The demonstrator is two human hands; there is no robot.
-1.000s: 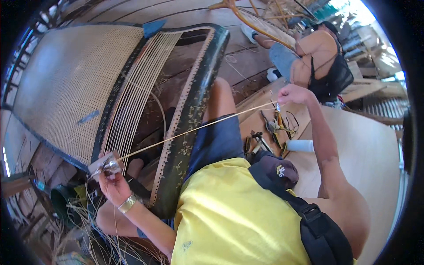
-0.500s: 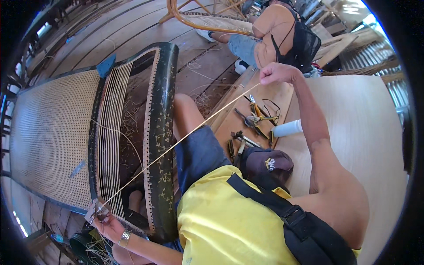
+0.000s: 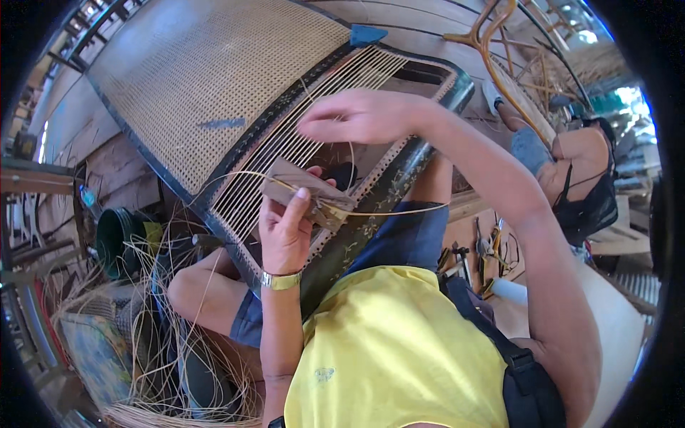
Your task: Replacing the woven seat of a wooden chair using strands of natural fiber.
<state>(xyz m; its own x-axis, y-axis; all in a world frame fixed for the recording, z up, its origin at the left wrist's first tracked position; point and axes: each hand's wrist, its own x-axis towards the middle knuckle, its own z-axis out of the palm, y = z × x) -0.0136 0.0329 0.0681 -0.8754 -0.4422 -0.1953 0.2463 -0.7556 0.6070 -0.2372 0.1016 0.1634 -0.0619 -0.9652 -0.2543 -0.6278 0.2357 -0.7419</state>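
My left hand [image 3: 284, 225] grips a small wooden block [image 3: 289, 178] with metal parts at its near end, the thumb pressed on top. A thin cane strand [image 3: 399, 212] sticks out to the right of the block, and more of it curves out on the left. Just above the block hangs my right hand [image 3: 357, 118], slightly blurred, its fingers stretched out with nothing visible in them. Beneath both hands lies a dark frame with painted flowers [image 3: 374, 221]. Parallel cane strands [image 3: 267, 158] cross its opening, beside a finished woven cane panel [image 3: 207, 85].
A blue piece [image 3: 367, 34] rests on the frame's far edge. At the lower left are a heap of loose cane [image 3: 193, 357] and a dark green bucket [image 3: 119, 242]. Pliers [image 3: 485, 246] and a white cylinder [image 3: 509, 291] lie at right. Another person [image 3: 571, 160] sits beyond them.
The view has swung left. My hands, earlier wide apart with a strand taut between them, are now close together over the frame. The right hand has let go of the strand.
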